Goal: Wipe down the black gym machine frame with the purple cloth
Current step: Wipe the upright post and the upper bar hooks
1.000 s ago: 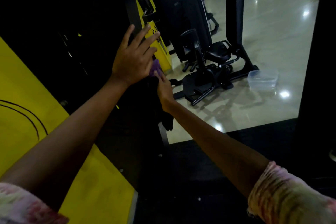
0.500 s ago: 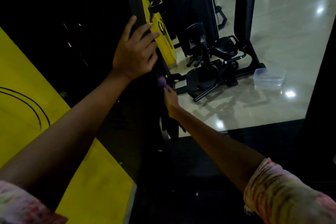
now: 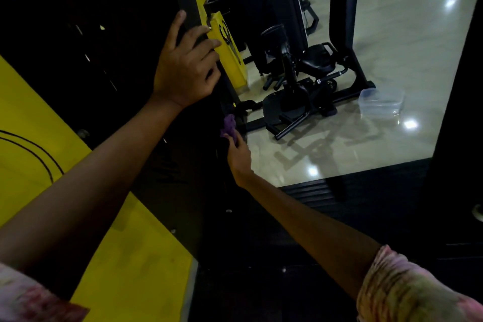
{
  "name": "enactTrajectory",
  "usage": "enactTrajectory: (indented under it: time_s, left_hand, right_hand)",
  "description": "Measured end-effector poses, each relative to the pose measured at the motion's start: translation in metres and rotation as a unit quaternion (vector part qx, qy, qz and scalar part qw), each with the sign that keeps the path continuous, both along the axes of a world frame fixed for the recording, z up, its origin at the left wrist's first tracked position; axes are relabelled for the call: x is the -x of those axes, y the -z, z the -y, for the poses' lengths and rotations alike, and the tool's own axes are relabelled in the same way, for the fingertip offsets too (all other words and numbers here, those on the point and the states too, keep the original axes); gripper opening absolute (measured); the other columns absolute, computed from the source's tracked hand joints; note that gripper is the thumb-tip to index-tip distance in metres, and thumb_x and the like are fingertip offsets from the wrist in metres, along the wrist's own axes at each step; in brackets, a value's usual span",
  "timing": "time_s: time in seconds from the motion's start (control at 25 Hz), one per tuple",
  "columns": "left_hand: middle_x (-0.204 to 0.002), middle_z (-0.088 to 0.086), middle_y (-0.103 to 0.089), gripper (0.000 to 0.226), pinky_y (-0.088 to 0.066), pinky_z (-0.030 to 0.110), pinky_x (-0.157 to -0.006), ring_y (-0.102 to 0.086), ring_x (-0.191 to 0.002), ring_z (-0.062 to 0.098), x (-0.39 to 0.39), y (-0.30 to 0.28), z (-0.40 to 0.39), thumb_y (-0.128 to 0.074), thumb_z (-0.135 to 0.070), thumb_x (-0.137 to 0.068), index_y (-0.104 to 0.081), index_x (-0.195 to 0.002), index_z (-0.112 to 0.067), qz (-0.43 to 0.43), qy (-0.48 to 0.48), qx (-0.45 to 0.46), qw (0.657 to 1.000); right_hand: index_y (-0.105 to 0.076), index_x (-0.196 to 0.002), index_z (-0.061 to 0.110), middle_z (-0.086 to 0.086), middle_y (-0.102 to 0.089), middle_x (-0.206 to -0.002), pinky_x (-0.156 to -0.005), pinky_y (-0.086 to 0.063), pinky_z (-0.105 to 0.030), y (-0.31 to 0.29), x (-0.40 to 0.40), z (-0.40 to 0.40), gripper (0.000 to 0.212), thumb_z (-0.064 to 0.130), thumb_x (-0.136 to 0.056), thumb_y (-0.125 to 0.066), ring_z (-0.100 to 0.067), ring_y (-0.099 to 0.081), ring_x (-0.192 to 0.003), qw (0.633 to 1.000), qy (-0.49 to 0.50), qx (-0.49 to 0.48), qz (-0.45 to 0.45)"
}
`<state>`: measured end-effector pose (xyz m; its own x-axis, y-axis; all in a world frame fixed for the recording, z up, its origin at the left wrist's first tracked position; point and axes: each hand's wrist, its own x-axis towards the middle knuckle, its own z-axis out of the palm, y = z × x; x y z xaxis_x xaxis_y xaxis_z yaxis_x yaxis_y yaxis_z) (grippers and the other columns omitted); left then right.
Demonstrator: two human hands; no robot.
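The black gym machine frame point(image 3: 193, 13) runs as a dark upright post through the middle of the view, with a yellow panel behind it. My left hand point(image 3: 187, 68) rests on the post high up, its fingers curling round the post's right edge. Lower down, my right hand point(image 3: 239, 155) holds the purple cloth point(image 3: 229, 125) and presses it against the post's right side. Only a small bunched part of the cloth shows above my fingers; the rest is lost in the dark.
A yellow panel point(image 3: 230, 47) with a black logo stands right of the post. Another black machine point(image 3: 295, 91) sits on the glossy tiled floor, with a clear plastic container point(image 3: 380, 103) beside it. Yellow flooring point(image 3: 125, 256) lies at lower left, and a dark pillar point(image 3: 460, 112) stands at the right.
My right hand has slid down the post with the cloth, away from my left hand. The left hand's fingers have curled more round the post's edge.
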<state>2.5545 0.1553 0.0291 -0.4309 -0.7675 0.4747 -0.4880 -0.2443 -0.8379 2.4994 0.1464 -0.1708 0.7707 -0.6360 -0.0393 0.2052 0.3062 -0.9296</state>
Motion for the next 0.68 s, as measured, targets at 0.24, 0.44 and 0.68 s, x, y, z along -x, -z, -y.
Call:
enactTrajectory:
  time_s: [0.24,0.44,0.68]
  left_hand:
    - [-0.102,-0.001,-0.071,0.024,-0.019,0.048,-0.112,-0.054,-0.112,0.022,0.001,0.001,0.000,-0.050,-0.021,-0.089,-0.071,-0.085,-0.011,0.008,0.000,-0.004,1.000]
    - [-0.099,0.000,-0.071,0.024,-0.028,0.053,-0.107,-0.055,-0.114,0.023,0.001,-0.001,0.001,-0.049,-0.020,-0.090,-0.071,-0.087,-0.010,0.001,0.019,-0.007,1.000]
    - [-0.110,0.003,-0.069,0.026,-0.020,0.055,-0.109,-0.047,-0.123,0.025,-0.010,0.022,-0.013,-0.050,-0.021,-0.092,-0.070,-0.084,-0.008,-0.010,0.031,-0.049,0.998]
  right_hand:
    - [-0.047,-0.138,0.020,-0.007,-0.055,-0.127,-0.096,-0.045,-0.033,-0.033,-0.002,0.004,0.043,0.031,-0.097,-0.050,-0.017,-0.053,-0.112,0.994,0.079,0.026,0.071]
    - [-0.047,-0.137,0.015,-0.007,-0.052,-0.128,-0.097,-0.044,-0.033,0.039,0.006,-0.034,0.041,0.028,-0.099,-0.046,-0.020,-0.051,-0.115,0.998,0.063,0.009,-0.001]
    - [-0.048,-0.137,0.017,-0.003,-0.053,-0.127,-0.100,-0.040,-0.028,0.091,0.010,-0.065,0.039,0.024,-0.098,-0.049,-0.014,-0.050,-0.115,0.999,0.034,-0.035,0.020]
